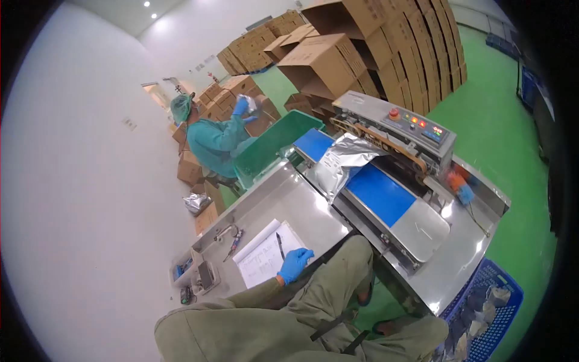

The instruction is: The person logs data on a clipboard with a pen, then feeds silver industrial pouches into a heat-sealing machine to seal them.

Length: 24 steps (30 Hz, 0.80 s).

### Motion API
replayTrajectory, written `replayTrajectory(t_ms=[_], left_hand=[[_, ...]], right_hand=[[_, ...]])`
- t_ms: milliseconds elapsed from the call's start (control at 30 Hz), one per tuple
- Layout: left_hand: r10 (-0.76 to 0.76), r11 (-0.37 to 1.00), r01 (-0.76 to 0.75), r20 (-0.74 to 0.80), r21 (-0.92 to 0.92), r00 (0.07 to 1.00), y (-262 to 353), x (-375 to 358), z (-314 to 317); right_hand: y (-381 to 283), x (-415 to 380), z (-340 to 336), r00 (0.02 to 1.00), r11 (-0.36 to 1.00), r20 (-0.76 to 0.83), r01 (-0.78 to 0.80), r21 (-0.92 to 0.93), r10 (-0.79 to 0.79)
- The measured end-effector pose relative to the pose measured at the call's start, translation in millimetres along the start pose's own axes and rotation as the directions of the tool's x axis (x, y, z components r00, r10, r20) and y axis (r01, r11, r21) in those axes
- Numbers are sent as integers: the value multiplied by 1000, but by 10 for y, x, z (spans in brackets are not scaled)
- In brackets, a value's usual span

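My left hand (295,264), in a blue glove, rests at the right edge of an open notebook (260,260) with written sheets. Its fingers look loosely bent, and nothing shows in them. A black pen (280,245) lies on the page just beyond the hand. My right hand is out of view. Ahead on the right, a silver foil bag (342,163) lies across the blue belt (381,194) of a sealing machine (398,123), its far edge at the machine's sealing side.
A steel table (274,202) carries the notebook and small plastic trays (207,277). A co-worker (211,142) handles a silver bag beside a green bin (268,151). Cardboard boxes (325,63) are stacked behind. A blue basket (503,301) holding bags stands at lower right.
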State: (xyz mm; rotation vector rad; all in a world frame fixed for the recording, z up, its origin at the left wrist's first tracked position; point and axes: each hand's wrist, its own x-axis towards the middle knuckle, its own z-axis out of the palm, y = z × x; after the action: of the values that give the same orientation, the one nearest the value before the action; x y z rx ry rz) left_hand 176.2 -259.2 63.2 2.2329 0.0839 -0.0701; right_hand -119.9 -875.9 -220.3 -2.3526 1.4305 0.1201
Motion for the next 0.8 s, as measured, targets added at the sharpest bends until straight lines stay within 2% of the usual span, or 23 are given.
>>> replayTrajectory(t_ms=[67,100,200,300,333,367,433,467,500,533,567,600,633,667,733,767,800], left_hand=[[-36,997,34,-22,-69,999,1,-40,54],[-98,995,98,7,-31,995,17,-63,45],[13,1000,-14,-50,-23,999,442,-233,108],[160,972,-170,-68,-164,985,809,-315,427],[271,942,-264,3,-208,963,999,-350,565],[384,897,-356,62,-260,921,1231,-372,697],[414,909,-389,448,-151,793,1753,-402,953],[595,795,-576,424,-190,683,1891,-383,1207],[754,637,-730,396,-246,524,2079,-437,1438],[811,569,-736,402,-368,426,2232,-413,1666],[840,518,-753,406,-406,359,2414,-416,1850],[874,468,-735,380,-490,303,2632,-429,1965],[870,478,-706,389,-522,302,2820,-432,2075],[876,473,-711,363,-521,317,3131,-399,1927],[930,364,-794,242,-487,278,3209,-84,2020],[886,462,-706,312,-537,343,3248,95,1825],[829,559,-616,384,-555,407,3251,319,1569]], right_hand=[[-31,-10,-198,998,999,-47,34,4,-34],[-68,-38,-337,994,998,-84,66,4,-66],[-85,-103,-780,952,977,-233,212,23,-201],[-148,-245,-1322,855,931,-397,365,5,-334],[-197,-299,-1511,821,915,-436,403,-13,-368],[-331,-365,-1910,845,912,-410,405,68,-345],[-967,-562,-2912,940,871,-248,318,375,-236],[-1336,-740,-3411,961,836,-156,276,474,-228],[-1886,-1184,-3867,930,799,-165,367,477,-328],[-2185,-1422,-4063,886,741,-305,460,489,-348],[-2492,-1648,-4252,823,684,-439,553,475,-360],[-2829,-1858,-4480,806,683,-405,585,438,-431],[-3159,-2059,-4713,784,674,-369,619,403,-500],[-3477,-2264,-4952,757,660,-330,654,371,-564],[-3996,-2256,-5135,729,534,-239,648,544,-641],[-4179,-2096,-5105,610,468,-296,773,429,-735],[-4348,-1976,-5019,534,373,-307,810,452,-788]])
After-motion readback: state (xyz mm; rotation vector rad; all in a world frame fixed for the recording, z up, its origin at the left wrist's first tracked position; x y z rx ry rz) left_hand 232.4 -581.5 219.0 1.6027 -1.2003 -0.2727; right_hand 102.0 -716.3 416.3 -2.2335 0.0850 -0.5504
